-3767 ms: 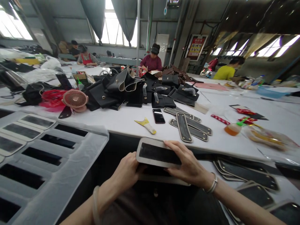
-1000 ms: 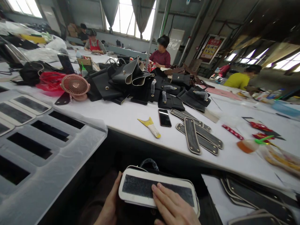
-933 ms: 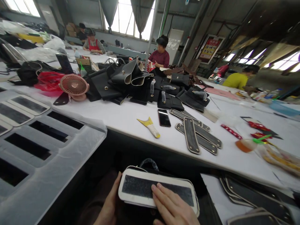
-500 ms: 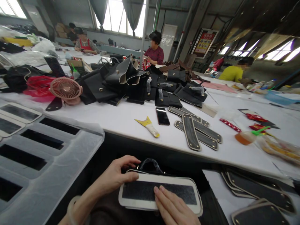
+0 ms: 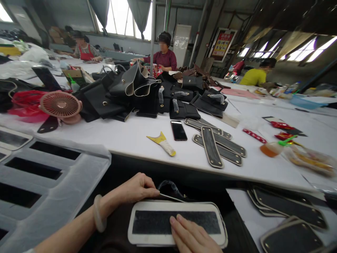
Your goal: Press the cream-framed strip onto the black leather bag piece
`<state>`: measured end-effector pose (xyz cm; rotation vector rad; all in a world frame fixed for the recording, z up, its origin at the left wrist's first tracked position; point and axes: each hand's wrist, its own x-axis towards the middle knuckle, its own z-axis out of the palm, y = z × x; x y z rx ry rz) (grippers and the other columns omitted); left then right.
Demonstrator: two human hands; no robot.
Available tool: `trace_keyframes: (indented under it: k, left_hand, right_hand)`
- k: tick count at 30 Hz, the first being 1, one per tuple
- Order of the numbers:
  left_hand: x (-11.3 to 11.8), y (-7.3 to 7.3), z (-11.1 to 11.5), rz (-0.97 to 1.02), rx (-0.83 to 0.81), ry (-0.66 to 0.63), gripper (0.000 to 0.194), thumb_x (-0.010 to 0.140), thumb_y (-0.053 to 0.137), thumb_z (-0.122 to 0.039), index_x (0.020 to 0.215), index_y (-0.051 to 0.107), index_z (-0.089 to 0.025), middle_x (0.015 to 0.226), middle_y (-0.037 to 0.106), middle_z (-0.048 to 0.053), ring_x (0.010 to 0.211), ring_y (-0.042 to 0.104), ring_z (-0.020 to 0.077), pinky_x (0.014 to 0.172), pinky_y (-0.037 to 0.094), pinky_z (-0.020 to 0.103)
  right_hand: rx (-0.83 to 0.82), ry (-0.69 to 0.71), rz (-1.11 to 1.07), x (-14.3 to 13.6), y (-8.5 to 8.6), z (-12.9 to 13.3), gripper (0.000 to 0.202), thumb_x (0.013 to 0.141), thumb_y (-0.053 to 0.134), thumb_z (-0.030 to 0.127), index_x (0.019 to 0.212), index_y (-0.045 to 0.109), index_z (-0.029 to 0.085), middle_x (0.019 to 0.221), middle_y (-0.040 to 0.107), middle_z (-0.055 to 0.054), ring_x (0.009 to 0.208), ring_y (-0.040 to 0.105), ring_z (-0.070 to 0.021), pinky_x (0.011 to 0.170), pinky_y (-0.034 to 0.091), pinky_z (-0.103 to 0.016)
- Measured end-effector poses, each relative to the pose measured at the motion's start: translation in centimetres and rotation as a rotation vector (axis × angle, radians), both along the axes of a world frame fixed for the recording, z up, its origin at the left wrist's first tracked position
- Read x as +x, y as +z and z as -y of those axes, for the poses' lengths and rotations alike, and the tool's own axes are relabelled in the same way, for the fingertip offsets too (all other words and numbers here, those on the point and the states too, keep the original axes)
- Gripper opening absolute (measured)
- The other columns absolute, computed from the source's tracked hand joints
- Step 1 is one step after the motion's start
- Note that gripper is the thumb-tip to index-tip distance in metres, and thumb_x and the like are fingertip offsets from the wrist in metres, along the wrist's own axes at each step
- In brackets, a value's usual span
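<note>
A black handbag with a plastic-wrapped handle lies in front of me, below the table's edge. On its near side is a rounded off-white panel with a black strip along its middle. My left hand is pinched at the bag's thin pale upper edge, just left of the handle. My right hand presses flat on the strip with fingers stretched out, holding nothing. What lies beneath the panel is hidden.
The white table bears a yellow-and-white tool, a phone, riveted strips, a pink fan and piled black bags. Strips under translucent sheeting lie left; riveted pieces lie right. Several people work beyond.
My left hand has moved off the panel's top-left corner and closed into a pinch at the bag's edge. The panel is tilted more level; my right hand stays on it. The view has shifted slightly.
</note>
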<state>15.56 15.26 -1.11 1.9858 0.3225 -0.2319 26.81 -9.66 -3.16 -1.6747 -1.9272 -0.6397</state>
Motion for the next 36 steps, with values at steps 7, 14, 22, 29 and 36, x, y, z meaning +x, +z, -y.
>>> trace_keyframes:
  k: [7,14,22,29,36]
  left_hand:
    - [-0.1,0.4,2.1,0.192,0.292,0.083,0.037,0.096,0.044,-0.036,0.075,0.066,-0.015,0.075,0.059,0.004,0.071,0.055,0.0145,0.067,0.039,0.024]
    - [-0.1,0.0,2.5,0.128,0.248,0.238,0.039,0.096,0.044,-0.04,0.068,0.058,-0.018,0.069,0.058,0.001,0.066,0.054,0.0155,0.063,0.037,0.026]
    - [0.4,0.1,2.1,0.12,0.207,0.215,0.038,0.094,0.046,-0.041,0.068,0.059,-0.017,0.069,0.057,0.0,0.066,0.052,0.0148,0.062,0.036,0.025]
    - [0.4,0.8,1.8,0.119,0.137,0.214,0.026,0.088,0.056,-0.03,0.069,0.066,-0.014,0.066,0.059,-0.001,0.063,0.051,0.0119,0.058,0.035,0.022]
    - [0.2,0.5,1.7,0.133,0.143,0.258,0.022,0.085,0.059,-0.027,0.071,0.071,-0.014,0.07,0.065,0.002,0.065,0.054,0.013,0.059,0.036,0.022]
  right_hand:
    - [-0.186,0.043,0.12,0.8,0.2,0.3,0.03,0.099,0.042,0.01,0.108,0.069,0.019,0.12,0.068,0.001,0.104,0.066,-0.0152,0.084,0.056,-0.02]
    - [0.031,-0.076,-0.078,-0.6,-1.3,-0.8,0.02,0.098,0.049,0.015,0.094,0.068,0.022,0.101,0.074,0.005,0.088,0.07,-0.0133,0.071,0.054,-0.02]
    - [-0.156,-0.044,-0.386,1.0,2.4,-2.2,0.019,0.098,0.047,0.028,0.09,0.062,0.019,0.099,0.069,-0.002,0.082,0.06,-0.0159,0.071,0.049,-0.028]
    - [-0.438,0.22,-0.209,1.2,4.6,-5.6,0.037,0.089,0.065,0.039,0.121,0.059,0.021,0.122,0.064,-0.002,0.105,0.057,-0.0195,0.09,0.048,-0.032]
    - [-0.318,0.247,0.017,3.3,3.9,-6.4,0.032,0.1,0.045,0.04,0.118,0.064,0.021,0.123,0.066,0.001,0.1,0.064,-0.018,0.079,0.052,-0.03]
